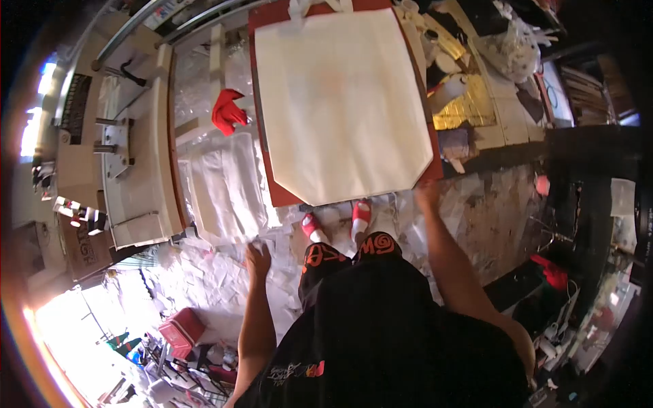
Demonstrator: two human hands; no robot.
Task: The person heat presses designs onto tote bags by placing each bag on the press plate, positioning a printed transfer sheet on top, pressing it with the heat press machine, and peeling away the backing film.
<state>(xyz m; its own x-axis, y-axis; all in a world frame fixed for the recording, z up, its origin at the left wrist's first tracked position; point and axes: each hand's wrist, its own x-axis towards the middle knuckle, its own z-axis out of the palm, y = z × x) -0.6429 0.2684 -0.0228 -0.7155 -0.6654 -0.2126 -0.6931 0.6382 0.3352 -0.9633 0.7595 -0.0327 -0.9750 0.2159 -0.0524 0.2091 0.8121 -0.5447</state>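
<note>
A cream tote bag (343,109) lies flat on a reddish-brown board (284,197), its white handles (320,8) at the far end. My right hand (427,195) is at the near right corner of the board, beside the bag's angled corner. Its fingertips are partly hidden and blurred, so I cannot tell whether they grip the edge. My left hand (257,258) is at the near edge of a pale stack (228,187) that looks wrapped in clear plastic. Small and blurred, its fingers appear bent, but what they touch is unclear.
A red cloth (229,111) lies left of the board. Gold sheeting (469,102), tape rolls and clear plastic (520,51) crowd the right side. A metal-fitted machine bed (136,170) stands at far left. Papers (211,279) cover the floor; a red box (182,332) sits behind left.
</note>
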